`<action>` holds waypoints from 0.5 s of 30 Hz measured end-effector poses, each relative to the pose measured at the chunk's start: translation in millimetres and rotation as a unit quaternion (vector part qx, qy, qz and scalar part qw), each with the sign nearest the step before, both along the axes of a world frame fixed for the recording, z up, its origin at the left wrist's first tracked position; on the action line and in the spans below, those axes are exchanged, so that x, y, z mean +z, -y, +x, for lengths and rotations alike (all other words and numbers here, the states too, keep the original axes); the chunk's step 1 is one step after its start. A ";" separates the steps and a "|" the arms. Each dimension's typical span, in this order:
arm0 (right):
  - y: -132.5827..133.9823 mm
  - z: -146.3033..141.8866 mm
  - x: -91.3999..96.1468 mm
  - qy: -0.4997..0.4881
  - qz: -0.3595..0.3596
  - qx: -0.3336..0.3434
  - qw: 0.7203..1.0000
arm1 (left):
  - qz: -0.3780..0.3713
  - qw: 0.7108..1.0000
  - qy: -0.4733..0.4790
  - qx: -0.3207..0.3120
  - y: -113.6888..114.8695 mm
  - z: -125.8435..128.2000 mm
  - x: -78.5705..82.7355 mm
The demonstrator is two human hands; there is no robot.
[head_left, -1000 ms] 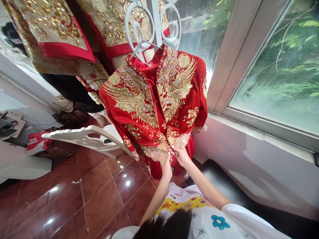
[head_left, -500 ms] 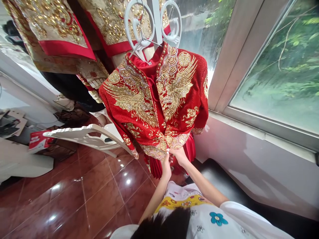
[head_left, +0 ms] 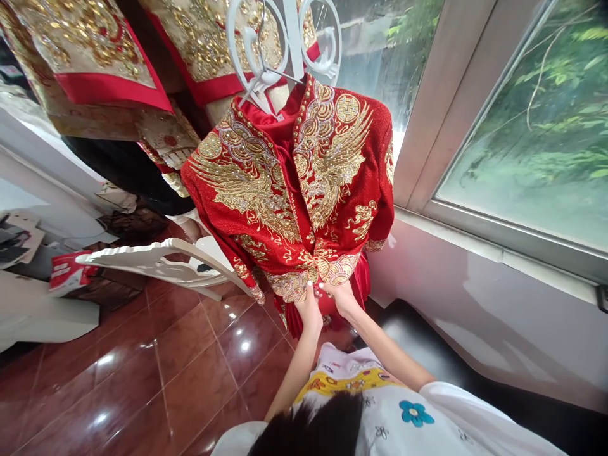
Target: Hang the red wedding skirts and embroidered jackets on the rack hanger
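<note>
A red jacket [head_left: 280, 221] with gold and silver bird embroidery hangs in front of me on a wire hanger [head_left: 266, 71]. Its stand collar is apart at the top, while the front edges come together near the embroidered hem. My left hand [head_left: 310, 310] pinches the hem on the left side of the front opening, thumb on top. Just across the opening, my right hand [head_left: 339, 297] grips the other side's bottom edge the same way. The fingers under the cloth are mostly hidden. Below the jacket shows a pleated red skirt [head_left: 295, 324].
A white scrollwork stand [head_left: 295, 38] holds the hanger. More gold-beaded garments [head_left: 114, 88] hang at upper left. A white chair [head_left: 142, 258] stands left, over the tiled floor [head_left: 209, 367]. To the right are a window [head_left: 527, 139] and a black seat [head_left: 427, 335].
My left hand has shifted slightly left along the hem, leaving a wider gap between my thumbs. The right hand keeps its hold. The view has moved a little.
</note>
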State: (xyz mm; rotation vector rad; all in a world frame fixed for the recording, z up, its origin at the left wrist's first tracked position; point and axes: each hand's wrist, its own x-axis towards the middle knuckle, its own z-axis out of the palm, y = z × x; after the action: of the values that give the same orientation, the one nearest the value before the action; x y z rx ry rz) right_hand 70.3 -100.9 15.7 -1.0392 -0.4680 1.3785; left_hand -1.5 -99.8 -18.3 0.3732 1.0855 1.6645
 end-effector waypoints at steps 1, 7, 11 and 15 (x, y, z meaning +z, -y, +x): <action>0.1 0.2 -0.3 -0.003 -0.001 0.002 1.000 | 0.000 1.000 0.008 -0.004 1.2 3.2 -0.4; -0.2 6.9 0.6 -0.024 -0.013 0.001 1.000 | -0.014 0.989 0.078 -0.122 10.7 15.6 -0.2; 0.2 7.1 2.4 -0.014 -0.013 -0.006 1.000 | 0.000 0.988 0.081 -0.130 5.3 14.7 11.4; -0.2 2.2 2.2 -0.026 -0.003 -0.020 0.999 | -0.005 0.992 0.080 -0.100 2.7 12.9 21.6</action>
State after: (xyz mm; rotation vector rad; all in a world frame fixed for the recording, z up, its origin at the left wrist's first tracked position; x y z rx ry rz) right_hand 72.5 -100.8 17.9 -1.0100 -0.4037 1.3694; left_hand 11.5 -102.4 3.3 0.3249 0.9068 1.4847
